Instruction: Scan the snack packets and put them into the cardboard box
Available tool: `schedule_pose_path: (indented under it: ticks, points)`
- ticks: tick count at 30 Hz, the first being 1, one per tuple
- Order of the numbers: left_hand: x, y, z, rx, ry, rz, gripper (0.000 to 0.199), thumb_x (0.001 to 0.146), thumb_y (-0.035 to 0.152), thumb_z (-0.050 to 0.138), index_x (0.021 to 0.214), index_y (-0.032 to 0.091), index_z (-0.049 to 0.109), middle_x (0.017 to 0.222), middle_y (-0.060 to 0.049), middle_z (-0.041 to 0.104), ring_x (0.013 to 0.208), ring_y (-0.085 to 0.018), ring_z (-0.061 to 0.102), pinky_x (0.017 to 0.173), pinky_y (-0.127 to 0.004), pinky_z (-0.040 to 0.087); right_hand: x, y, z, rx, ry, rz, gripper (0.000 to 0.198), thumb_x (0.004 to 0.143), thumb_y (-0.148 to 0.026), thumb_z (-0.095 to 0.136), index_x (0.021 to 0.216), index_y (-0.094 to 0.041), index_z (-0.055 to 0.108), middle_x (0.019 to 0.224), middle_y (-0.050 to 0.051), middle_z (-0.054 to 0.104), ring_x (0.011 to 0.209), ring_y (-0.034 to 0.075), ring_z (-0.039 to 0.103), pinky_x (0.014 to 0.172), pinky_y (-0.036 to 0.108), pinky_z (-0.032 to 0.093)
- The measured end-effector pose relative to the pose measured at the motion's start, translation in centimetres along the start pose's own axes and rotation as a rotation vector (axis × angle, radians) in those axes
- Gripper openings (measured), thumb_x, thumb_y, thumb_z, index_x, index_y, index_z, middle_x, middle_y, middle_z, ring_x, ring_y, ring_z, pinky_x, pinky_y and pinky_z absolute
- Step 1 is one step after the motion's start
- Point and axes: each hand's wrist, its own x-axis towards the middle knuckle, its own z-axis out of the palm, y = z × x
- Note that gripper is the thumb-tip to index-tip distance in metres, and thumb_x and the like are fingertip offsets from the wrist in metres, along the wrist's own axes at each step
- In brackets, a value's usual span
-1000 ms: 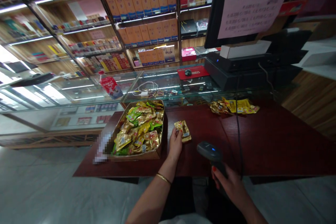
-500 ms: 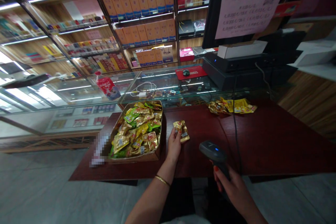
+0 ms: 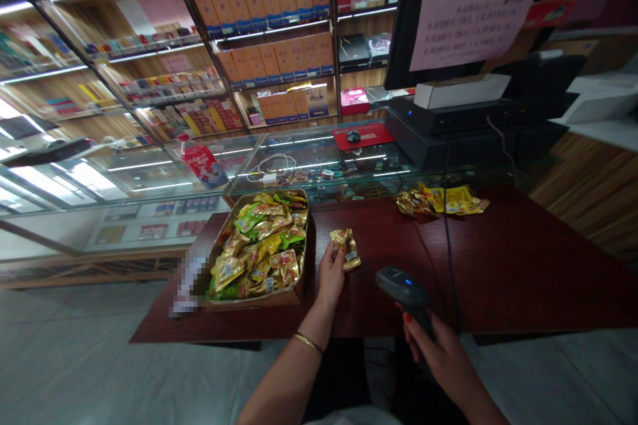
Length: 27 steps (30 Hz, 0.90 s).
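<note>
My left hand (image 3: 331,273) is closed on a gold snack packet (image 3: 352,251), thumb on top, at the middle of the dark red table (image 3: 379,226). In my right hand (image 3: 432,339) is a black barcode scanner (image 3: 401,285) with a blue light on top; its head points left toward the packet, a short way apart from it. Left of my left hand stands a cardboard box (image 3: 302,292) full of gold, yellow and green snack packets (image 3: 269,249). Several more gold and yellow packets (image 3: 443,200) lie at the table's back edge.
A cable (image 3: 447,252) runs down across the table near the scanner. Behind is a glass counter (image 3: 299,153) with a red mouse pad (image 3: 369,137), a mouse, a white cord and a red-labelled bottle (image 3: 202,163). A monitor (image 3: 405,33) bearing a paper sign stands at the right.
The barcode scanner in my right hand has shifted very slightly to the left. My left hand and its packet stay nearly where they were.
</note>
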Motion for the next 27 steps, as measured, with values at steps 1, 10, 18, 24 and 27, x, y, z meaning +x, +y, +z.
schedule_pose_path:
  ticks: [1,10,18,24,27]
  points:
    - [-0.02,0.04,0.03,0.004,0.009,0.006,0.050,0.080,0.043,0.081,0.124,0.022,0.070,0.112,-0.008,0.077,0.101,-0.025,0.074,0.089,-0.037,0.062,0.03,0.04,0.00,-0.001,0.003,0.002,0.049,0.090,-0.070,0.051,0.082,-0.022,0.062,0.061,-0.002,0.058,0.054,0.015,0.055,0.057,0.027,0.046]
    - [-0.11,0.36,0.31,0.021,-0.010,0.029,0.052,0.076,0.046,0.083,0.120,0.020,0.072,0.114,-0.009,0.076,0.098,-0.024,0.073,0.085,-0.034,0.061,-0.31,-0.33,0.10,-0.013,0.027,0.004,0.049,0.090,-0.070,0.052,0.082,-0.022,0.062,0.060,-0.003,0.057,0.055,0.016,0.055,0.057,0.027,0.046]
    - [-0.06,0.24,0.39,0.044,0.007,0.016,0.049,0.075,0.045,0.081,0.115,0.018,0.074,0.103,-0.010,0.078,0.088,-0.024,0.074,0.079,-0.032,0.059,-0.38,-0.34,0.18,-0.006,0.030,0.006,0.048,0.091,-0.069,0.051,0.082,-0.023,0.060,0.061,-0.003,0.056,0.055,0.016,0.054,0.058,0.027,0.045]
    - [-0.17,0.56,0.48,0.083,0.013,0.014,0.042,0.076,0.042,0.079,0.109,0.017,0.074,0.098,-0.009,0.079,0.088,-0.025,0.074,0.077,-0.031,0.058,-0.47,-0.52,0.21,-0.002,0.033,-0.001,0.048,0.090,-0.069,0.051,0.083,-0.023,0.060,0.060,-0.004,0.054,0.054,0.015,0.054,0.057,0.027,0.045]
    - [-0.17,0.64,0.51,0.075,0.009,0.010,0.041,0.076,0.042,0.079,0.109,0.018,0.074,0.096,-0.009,0.079,0.087,-0.025,0.074,0.077,-0.031,0.058,-0.50,-0.60,0.18,-0.008,0.034,-0.002,0.048,0.091,-0.069,0.051,0.079,-0.023,0.059,0.059,-0.004,0.054,0.054,0.015,0.054,0.057,0.027,0.045]
